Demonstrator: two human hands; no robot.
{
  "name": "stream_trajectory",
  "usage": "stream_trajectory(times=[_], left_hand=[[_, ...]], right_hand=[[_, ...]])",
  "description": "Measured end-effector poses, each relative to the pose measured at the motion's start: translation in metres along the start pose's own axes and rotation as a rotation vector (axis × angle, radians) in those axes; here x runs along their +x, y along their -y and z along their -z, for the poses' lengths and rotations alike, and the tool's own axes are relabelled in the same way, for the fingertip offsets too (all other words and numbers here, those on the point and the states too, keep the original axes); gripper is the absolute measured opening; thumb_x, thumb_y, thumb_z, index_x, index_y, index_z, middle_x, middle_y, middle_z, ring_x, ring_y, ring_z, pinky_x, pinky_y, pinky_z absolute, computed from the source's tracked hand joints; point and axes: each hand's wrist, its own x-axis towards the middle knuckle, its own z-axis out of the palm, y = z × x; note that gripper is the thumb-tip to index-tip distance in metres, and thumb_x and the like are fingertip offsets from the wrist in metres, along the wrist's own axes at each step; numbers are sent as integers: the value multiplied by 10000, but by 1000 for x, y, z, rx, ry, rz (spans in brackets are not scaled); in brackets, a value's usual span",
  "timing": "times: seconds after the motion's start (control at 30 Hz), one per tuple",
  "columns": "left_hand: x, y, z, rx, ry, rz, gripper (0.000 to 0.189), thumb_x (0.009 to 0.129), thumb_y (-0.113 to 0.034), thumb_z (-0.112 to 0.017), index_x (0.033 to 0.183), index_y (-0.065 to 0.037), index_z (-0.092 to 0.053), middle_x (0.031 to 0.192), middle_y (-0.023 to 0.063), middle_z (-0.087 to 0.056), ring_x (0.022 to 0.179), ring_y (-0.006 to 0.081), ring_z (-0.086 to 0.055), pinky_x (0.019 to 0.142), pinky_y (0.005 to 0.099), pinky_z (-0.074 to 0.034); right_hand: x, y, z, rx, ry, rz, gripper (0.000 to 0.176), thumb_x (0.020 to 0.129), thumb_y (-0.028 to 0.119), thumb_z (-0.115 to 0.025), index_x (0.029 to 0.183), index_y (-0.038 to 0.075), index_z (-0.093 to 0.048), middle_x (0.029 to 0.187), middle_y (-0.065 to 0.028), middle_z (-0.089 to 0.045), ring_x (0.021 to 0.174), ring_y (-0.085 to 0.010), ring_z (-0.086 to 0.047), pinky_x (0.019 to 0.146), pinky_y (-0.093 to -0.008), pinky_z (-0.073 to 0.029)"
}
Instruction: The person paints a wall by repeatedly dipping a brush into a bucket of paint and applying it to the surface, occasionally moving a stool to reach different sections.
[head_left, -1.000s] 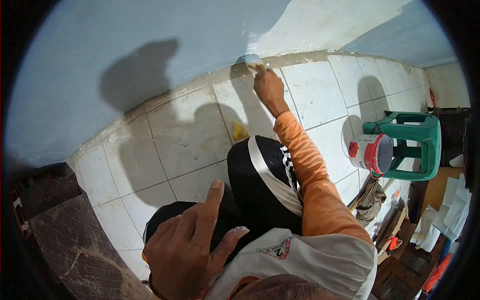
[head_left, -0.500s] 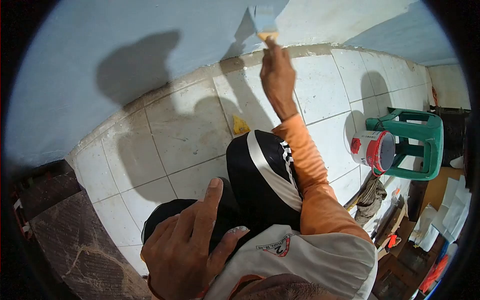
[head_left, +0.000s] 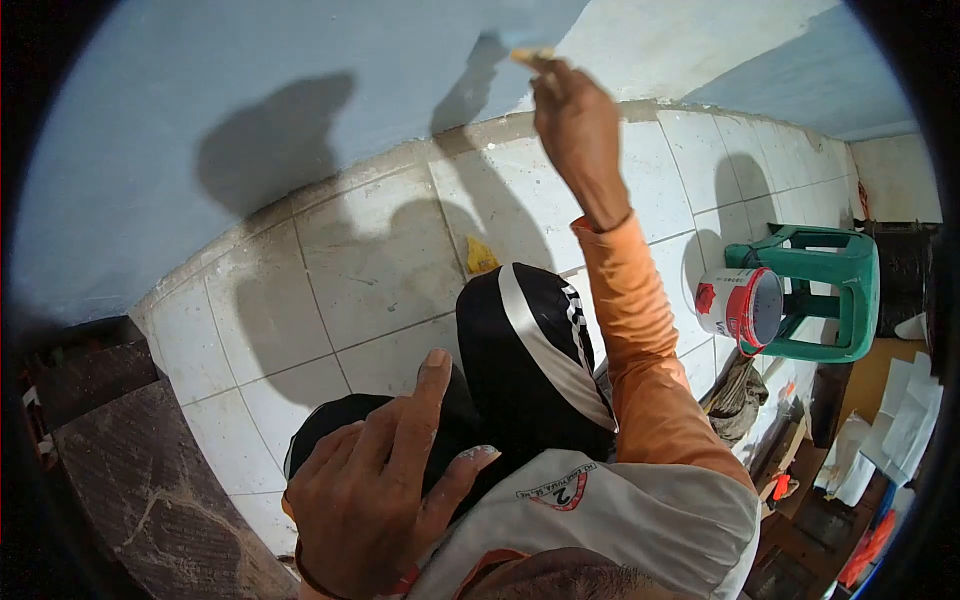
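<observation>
Wall paint-edge [head_left: 571,31] nr brush [head_left: 530,55]

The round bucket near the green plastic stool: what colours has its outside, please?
The bucket is white with red areas, best seen in the head view.

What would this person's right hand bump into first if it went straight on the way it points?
Most likely the flat blue-grey painted wall, reached first by the yellowish-handled paintbrush in the right hand. Depth is unclear, so the paintbrush may already be touching.
</observation>
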Motion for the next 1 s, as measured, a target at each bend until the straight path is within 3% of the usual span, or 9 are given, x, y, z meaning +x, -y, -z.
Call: stream_trajectory(times=[0.17, 0.27, 0.4, 0.63, 0.7, 0.8, 0.87, 0.9, 1.0], left_hand=[[-1, 4, -3, -9, -68, -36, 766, 902, -473, -797, 1477, -25, -563, 892, 143, -745, 748, 214, -747, 639, 346, -601], [-3, 3, 0, -4, -81, -44, 763, 902, -473, -797, 1475, -25, -566, 878, 142, -743, 730, 216, -744, 623, 343, -595], [-6, 8, -2, -61, -120, -62, 738, 908, -480, -788, 1468, -46, -581, 850, 131, -740, 676, 213, -731, 600, 329, -580], [-13, -3, 0, -9, -85, -48, 725, 898, -501, -786, 1456, -78, -595, 822, 104, -730, 620, 193, -701, 555, 340, -551], [-13, -2, -3, -44, -134, -74, 748, 894, -500, -788, 1473, -78, -572, 835, 100, -732, 628, 191, -705, 554, 350, -554], [-14, -1, -5, -28, -130, -98, 765, 891, -494, -791, 1488, -81, -551, 854, 108, -735, 654, 201, -719, 577, 343, -569], [-17, 1, -9, -51, -135, -98, 770, 886, -484, -799, 1492, -81, -548, 860, 110, -738, 664, 207, -727, 581, 342, -573], [-13, 3, -11, -70, -142, -100, 775, 881, -474, -808, 1495, -81, -545, 867, 112, -740, 674, 213, -734, 585, 341, -577], [-14, 3, -4, -53, -118, -88, 776, 871, -445, -826, 1496, -81, -545, 876, 117, -745, 693, 225, -745, 592, 342, -586]], right_hand=[[-1, 23, 7, 96, -357, 88, 251, 968, 64, -705, 1219, 59, -705, 1001, -164, -730, 797, -296, -725, 638, -363, -564], [-40, -24, -61, -83, -144, 50, 343, 982, 101, -616, 1324, 98, -597, 862, -177, -643, 630, -334, -658, 488, -399, -520], [-81, -39, -72, -127, 371, -224, 302, 1007, 162, -574, 1303, 133, -624, 1005, -236, -712, 833, -441, -715, 680, -558, -576], [84, 25, 85, -183, 10, 131, 227, 999, 245, -590, 926, 72, -717, 738, -228, -689, 630, -429, -687, 570, -535, -546], [107, 67, 167, -147, -187, 183, 197, 1004, 218, -683, 1154, 97, -724, 854, -150, -728, 677, -255, -703, 637, -372, -546], [101, 108, 167, -68, -559, 127, 207, 1008, 142, -672, 1179, 28, -697, 710, -148, -650, 569, -141, -537, 531, -375, -429], [87, 56, 135, -132, -507, 229, 247, 1017, 207, -693, 1236, 91, -695, 812, -104, -703, 664, -150, -648, 604, -335, -510], [87, 36, 112, 35, -566, 358, 137, 963, 94, -705, 1082, 46, -656, 735, -143, -632, 601, -309, -624, 571, -394, -494], [31, 10, 90, 76, -315, -30, 278, 1001, 134, -685, 1263, 54, -642, 862, -172, -684, 706, -273, -668, 643, -375, -520]])
